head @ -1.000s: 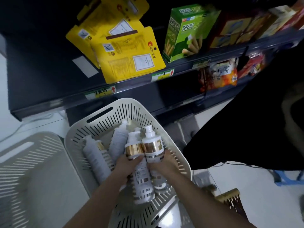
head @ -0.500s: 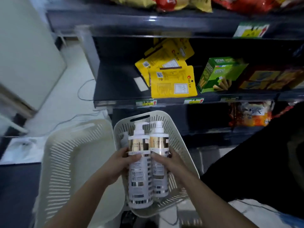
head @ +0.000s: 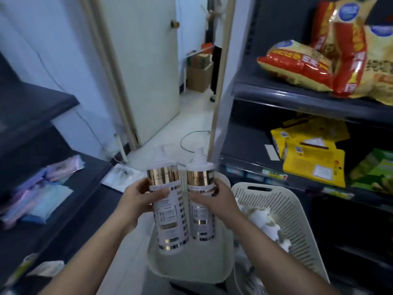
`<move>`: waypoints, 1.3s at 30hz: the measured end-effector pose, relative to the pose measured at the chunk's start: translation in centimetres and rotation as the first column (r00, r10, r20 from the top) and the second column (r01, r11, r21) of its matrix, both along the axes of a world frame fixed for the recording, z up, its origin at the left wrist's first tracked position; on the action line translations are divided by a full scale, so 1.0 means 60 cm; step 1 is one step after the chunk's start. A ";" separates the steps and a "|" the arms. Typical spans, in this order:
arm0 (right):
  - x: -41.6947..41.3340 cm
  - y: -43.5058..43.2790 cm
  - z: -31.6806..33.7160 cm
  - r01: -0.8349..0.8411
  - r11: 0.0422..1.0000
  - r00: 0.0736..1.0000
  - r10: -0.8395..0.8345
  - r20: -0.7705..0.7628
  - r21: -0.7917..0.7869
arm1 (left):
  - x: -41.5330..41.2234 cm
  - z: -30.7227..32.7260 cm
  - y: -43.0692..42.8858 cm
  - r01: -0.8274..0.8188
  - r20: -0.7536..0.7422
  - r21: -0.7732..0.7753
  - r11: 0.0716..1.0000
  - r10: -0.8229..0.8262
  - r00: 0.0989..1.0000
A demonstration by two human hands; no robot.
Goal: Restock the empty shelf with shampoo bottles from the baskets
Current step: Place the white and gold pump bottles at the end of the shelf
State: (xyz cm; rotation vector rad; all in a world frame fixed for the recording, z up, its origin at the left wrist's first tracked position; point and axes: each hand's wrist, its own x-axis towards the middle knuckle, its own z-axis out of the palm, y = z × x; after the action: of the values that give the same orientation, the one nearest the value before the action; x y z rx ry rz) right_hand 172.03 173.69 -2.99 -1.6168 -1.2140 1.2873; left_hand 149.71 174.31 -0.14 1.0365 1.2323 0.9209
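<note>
I hold two white shampoo bottles with gold bands and pump tops, upright and side by side in front of me. My left hand (head: 140, 199) grips the left bottle (head: 170, 222) and my right hand (head: 214, 199) grips the right bottle (head: 202, 220). Below them is a white slatted basket (head: 191, 269) that looks empty. To its right a second white basket (head: 293, 211) holds more white bottles (head: 263, 220), blurred. Dark shelves (head: 38, 111) rise at the left, bare in their upper part.
On the right a dark shelving unit (head: 297, 92) carries snack bags (head: 297, 64), yellow packets (head: 312, 162) and a green box (head: 374, 173). Pastel packets (head: 38, 196) lie on the lower left shelf. A white door (head: 144, 71), a floor cable (head: 191, 141) and cardboard boxes (head: 200, 75) lie ahead.
Both hands lifted the two bottles out of the basket and carried them left. My view swung left from the snack shelves toward the door and the dark left shelves.
</note>
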 end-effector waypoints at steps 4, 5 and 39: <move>-0.130 0.051 0.032 -0.097 0.993 0.995 0.097 0.014 0.062 | -0.130 0.035 0.010 -0.136 0.008 0.087 0.987 0.136 0.991; -0.165 0.062 0.041 -0.117 0.990 0.993 0.117 0.007 0.079 | -0.164 0.042 0.014 -0.162 -0.002 0.105 0.981 0.164 0.987; -0.894 0.568 0.270 -0.534 0.730 0.811 0.586 0.013 0.427 | -0.780 0.233 0.289 -0.649 -0.070 0.486 0.585 0.767 0.638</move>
State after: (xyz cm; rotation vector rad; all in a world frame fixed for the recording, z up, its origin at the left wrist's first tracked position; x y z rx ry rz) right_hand 118.39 207.76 13.21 -0.8651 -1.8415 1.3311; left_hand 102.93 191.63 13.83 1.0119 1.8042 1.7979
